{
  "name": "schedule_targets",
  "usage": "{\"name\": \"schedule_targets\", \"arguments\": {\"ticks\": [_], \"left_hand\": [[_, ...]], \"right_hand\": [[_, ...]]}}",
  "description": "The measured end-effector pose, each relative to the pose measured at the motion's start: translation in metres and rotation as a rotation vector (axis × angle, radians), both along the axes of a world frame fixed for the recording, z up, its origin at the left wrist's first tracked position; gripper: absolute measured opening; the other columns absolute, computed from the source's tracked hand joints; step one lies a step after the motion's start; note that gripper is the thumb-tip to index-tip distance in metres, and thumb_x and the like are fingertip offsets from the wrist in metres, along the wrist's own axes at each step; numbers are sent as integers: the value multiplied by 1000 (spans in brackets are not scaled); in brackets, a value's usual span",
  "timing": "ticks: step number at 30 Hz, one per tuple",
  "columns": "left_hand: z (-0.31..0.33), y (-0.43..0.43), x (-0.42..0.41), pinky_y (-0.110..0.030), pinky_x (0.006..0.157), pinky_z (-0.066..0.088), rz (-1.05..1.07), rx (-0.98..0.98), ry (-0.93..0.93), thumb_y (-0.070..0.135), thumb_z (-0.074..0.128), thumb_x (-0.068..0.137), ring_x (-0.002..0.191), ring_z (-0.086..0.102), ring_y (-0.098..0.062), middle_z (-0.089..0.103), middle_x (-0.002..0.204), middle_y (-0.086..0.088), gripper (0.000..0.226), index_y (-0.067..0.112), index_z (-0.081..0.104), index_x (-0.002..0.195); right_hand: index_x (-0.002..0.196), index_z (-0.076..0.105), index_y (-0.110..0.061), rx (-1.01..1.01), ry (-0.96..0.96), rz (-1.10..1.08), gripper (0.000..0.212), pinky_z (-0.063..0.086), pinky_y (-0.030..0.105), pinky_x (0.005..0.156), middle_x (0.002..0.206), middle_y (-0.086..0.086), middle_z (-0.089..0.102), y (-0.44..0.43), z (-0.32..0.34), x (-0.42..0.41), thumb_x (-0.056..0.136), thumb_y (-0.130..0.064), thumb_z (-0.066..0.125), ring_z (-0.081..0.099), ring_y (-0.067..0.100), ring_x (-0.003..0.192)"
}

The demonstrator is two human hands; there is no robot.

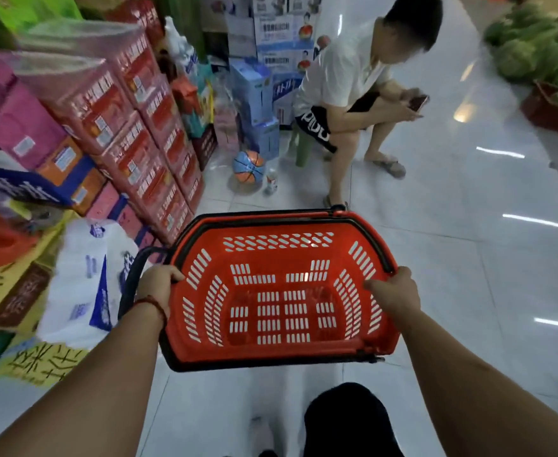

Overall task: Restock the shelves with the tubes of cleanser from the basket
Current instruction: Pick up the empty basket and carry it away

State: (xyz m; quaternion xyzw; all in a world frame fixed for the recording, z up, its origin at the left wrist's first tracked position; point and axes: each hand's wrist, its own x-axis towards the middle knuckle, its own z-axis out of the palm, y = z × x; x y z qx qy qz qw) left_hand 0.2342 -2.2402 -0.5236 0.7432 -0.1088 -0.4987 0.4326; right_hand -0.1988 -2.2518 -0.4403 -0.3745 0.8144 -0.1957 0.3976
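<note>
I carry a red plastic shopping basket (280, 291) with black handles in front of me, above the white tiled floor. Nothing lies inside it; no tubes of cleanser show in this view. My left hand (157, 283) grips the basket's left rim, fingers curled over the edge, beside the folded black handle. My right hand (393, 290) grips the right rim, thumb inside the basket. A red cord circles my left wrist.
Stacked red and pink cartons (132, 133) and white paper packs (86, 278) line the left. A person (353, 90) sits on a green stool ahead, holding a phone. A basketball (249, 166) and a bottle (271, 181) lie on the floor. Watermelons (541, 47) are piled at the far right.
</note>
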Motion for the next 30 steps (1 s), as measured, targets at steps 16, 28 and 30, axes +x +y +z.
{"name": "schedule_targets", "arguments": {"ticks": [16, 28, 30], "left_hand": [[-204, -406, 89, -52, 77, 59, -159, 275, -168, 24, 73, 30, 97, 68, -40, 70, 115, -14, 108, 27, 53, 136], [-379, -540, 110, -39, 86, 53, -425, 398, -243, 5, 73, 73, 87, 67, -27, 69, 94, -4, 38, 18, 64, 107], [-403, -543, 118, -44, 90, 55, -437, 472, -208, 20, 80, 58, 93, 69, -29, 71, 103, -4, 63, 19, 61, 118]], "right_hand": [[127, 36, -14, 267, -71, -46, 59, 58, 56, 87, 114, 13, 61, -435, -257, 89, 82, -18, 75, 67, 36, 92], [139, 32, -14, 340, -43, -175, 66, 57, 60, 88, 115, 13, 59, -550, -452, 138, 85, -7, 70, 66, 37, 95], [142, 30, -14, 365, -26, -192, 70, 55, 62, 89, 118, 14, 59, -551, -470, 143, 86, -9, 71, 66, 40, 101]]}}
